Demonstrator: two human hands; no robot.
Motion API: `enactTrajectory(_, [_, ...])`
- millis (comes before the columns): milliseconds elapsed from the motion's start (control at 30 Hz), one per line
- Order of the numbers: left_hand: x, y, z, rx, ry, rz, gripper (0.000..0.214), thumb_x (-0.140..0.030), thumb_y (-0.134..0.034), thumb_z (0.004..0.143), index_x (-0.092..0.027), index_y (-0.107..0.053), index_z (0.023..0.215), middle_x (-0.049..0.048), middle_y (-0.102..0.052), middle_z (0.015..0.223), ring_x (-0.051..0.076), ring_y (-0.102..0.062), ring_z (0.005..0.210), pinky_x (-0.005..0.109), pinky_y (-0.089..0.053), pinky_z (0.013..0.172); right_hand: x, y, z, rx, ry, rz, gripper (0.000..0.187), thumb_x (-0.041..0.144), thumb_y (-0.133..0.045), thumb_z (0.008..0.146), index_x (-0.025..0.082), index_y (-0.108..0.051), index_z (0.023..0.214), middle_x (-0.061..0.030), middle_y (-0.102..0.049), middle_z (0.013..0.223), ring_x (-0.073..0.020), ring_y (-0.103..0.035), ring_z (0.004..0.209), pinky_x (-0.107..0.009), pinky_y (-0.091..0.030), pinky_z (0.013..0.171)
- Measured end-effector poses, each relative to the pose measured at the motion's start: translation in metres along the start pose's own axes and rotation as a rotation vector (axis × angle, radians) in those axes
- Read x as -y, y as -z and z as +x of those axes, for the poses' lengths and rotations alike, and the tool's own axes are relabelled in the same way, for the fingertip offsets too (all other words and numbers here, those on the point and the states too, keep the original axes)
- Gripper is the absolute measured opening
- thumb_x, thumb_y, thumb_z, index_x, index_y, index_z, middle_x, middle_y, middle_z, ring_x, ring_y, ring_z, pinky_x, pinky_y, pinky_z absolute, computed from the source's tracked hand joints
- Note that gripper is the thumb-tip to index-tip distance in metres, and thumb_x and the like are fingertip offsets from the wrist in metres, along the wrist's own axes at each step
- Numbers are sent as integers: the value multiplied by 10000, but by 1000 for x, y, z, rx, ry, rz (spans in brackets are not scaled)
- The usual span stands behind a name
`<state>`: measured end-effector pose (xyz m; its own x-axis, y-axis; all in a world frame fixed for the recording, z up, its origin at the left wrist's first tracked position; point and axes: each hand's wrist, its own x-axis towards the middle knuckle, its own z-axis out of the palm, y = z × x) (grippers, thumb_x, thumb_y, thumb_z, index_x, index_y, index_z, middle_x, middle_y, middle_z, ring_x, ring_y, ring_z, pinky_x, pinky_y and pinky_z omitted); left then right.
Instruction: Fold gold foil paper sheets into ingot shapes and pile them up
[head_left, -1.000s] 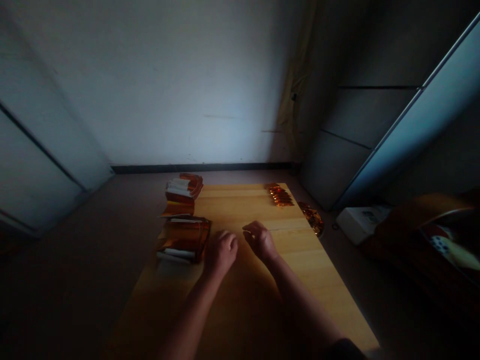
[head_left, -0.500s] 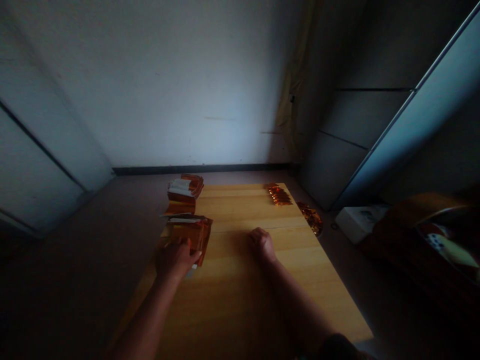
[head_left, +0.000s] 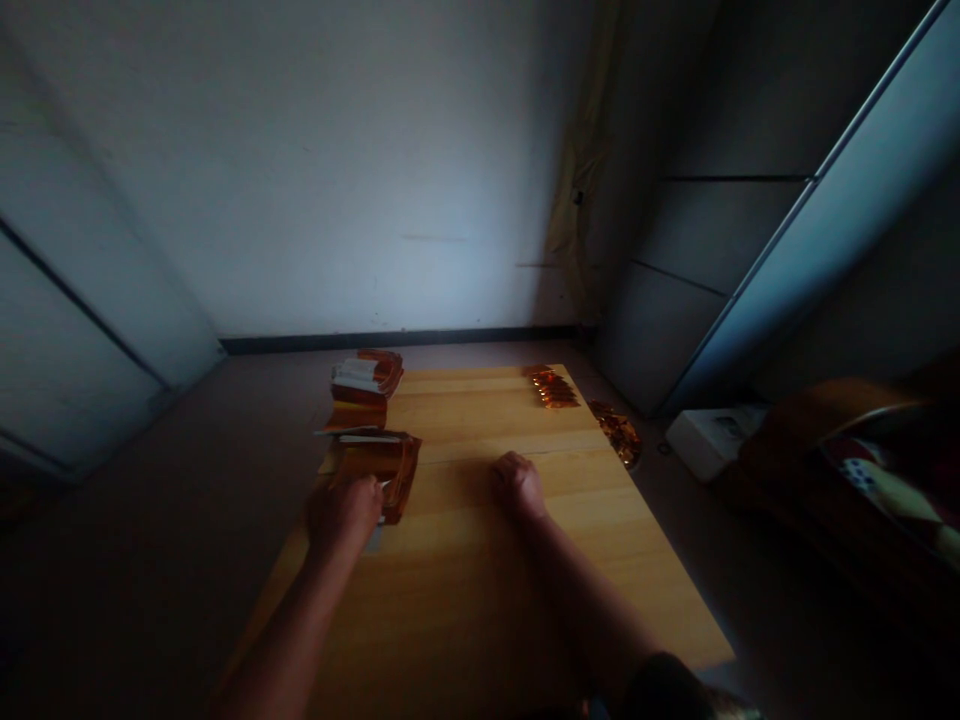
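Orange foil stack | long axis pointing away (roughly) | left hand touching

Pale wall, blk baseboard, dim floor, grey cabinet at R

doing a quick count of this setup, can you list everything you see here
near stack of foil packets: 1 stack, orange-gold with white edges, at the table's left edge, under the left hand
far stack of foil packets: 1 stack, orange-gold and white, just beyond the near stack
small foil pile: 1, orange-gold, far right of the table
loose foil packets: 1 group, orange-gold, on the floor by the table's right edge
wooden table: 1, light yellow
white box: 1, white, on the floor at right
patterned cloth: 1, multicoloured, far right
wall: 1, pale grey, ahead
left hand: 1, over the near stack
right hand: 1, curled, on the table
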<state>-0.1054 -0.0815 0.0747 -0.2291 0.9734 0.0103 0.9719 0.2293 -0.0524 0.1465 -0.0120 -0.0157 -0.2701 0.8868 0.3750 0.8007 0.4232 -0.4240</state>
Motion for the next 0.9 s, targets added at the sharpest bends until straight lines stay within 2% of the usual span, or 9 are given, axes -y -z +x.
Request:
enactTrajectory(133, [5, 1, 5, 10, 57, -31, 375, -323, -327, 849, -202, -681, 817, 115, -703, 839, 224, -632, 710, 289, -385, 601, 0, 0, 0, -12, 10, 17, 193, 129, -506, 818, 173, -653, 701, -26, -570, 726, -127, -479, 678, -237, -331, 661])
enactTrajectory(333, [17, 1, 13, 0, 198, -347, 299, -402, -436, 782, -267, -659, 928, 48, -710, 856, 199, -629, 695, 247, -365, 526, 1, -1, 0, -18, 8, 25, 179, 125, -521, 806, 172, -654, 697, -23, -579, 728, -122, -484, 678, -233, -328, 658])
enactTrajectory(433, [23, 2, 16, -100, 246, -520, 272, -384, -452, 771, -250, -650, 900, 37, -704, 847, 188, -627, 723, 239, -396, 567, 1, -2, 0, -18, 2, 23, 179, 127, -517, 805, 172, -654, 700, -27, -588, 727, -125, -495, 679, -233, -339, 662])
enactTrajectory(533, [24, 9, 15, -268, 272, -634, 273, -375, -439, 783, -232, -629, 917, 31, -685, 820, 185, -615, 756, 239, -414, 619, 1, 0, 2, 4, -15, 19, 179, 126, -520, 804, 171, -656, 698, -36, -604, 738, -132, -513, 689, -239, -357, 675])
enactTrajectory(633, [16, 23, 11, -428, 207, -755, 291, -404, -428, 797, -220, -600, 942, 11, -652, 820, 172, -591, 763, 241, -422, 666, 7, 9, 2, 28, -8, 69, 166, 144, -527, 809, 170, -662, 717, -52, -623, 757, -147, -535, 711, -257, -379, 694])
enactTrajectory(700, [3, 33, 8, -492, 147, -935, 296, -432, -452, 789, -215, -586, 939, -6, -626, 790, 155, -572, 728, 232, -427, 652, 18, 18, -2, 61, 26, 185, 159, 196, -532, 822, 174, -668, 742, -59, -633, 761, -160, -551, 726, -272, -397, 706])
enactTrajectory(767, [-14, 41, 3, -510, 83, -1240, 309, -461, -498, 774, -201, -565, 927, -11, -611, 797, 138, -559, 710, 221, -433, 637, 37, 28, -11, 140, 83, 420, 205, 296, -520, 849, 185, -676, 775, -56, -644, 786, -166, -573, 749, -275, -420, 709])
enactTrajectory(867, [-45, 44, -4, -394, 20, -1659, 319, -464, -527, 767, -200, -523, 946, -13, -604, 808, 120, -560, 677, 211, -437, 598, 72, 39, -25, 322, 69, 915, 323, 485, -491, 856, 226, -678, 904, -31, -662, 895, -171, -603, 831, -277, -456, 731])
enactTrajectory(900, [-55, 42, -6, -339, 9, -1757, 315, -455, -539, 763, -201, -509, 948, -8, -610, 830, 122, -571, 693, 213, -445, 607, 82, 40, -28, 320, 27, 1078, 362, 533, -519, 822, 231, -667, 958, -31, -663, 946, -185, -603, 891, -296, -461, 776])
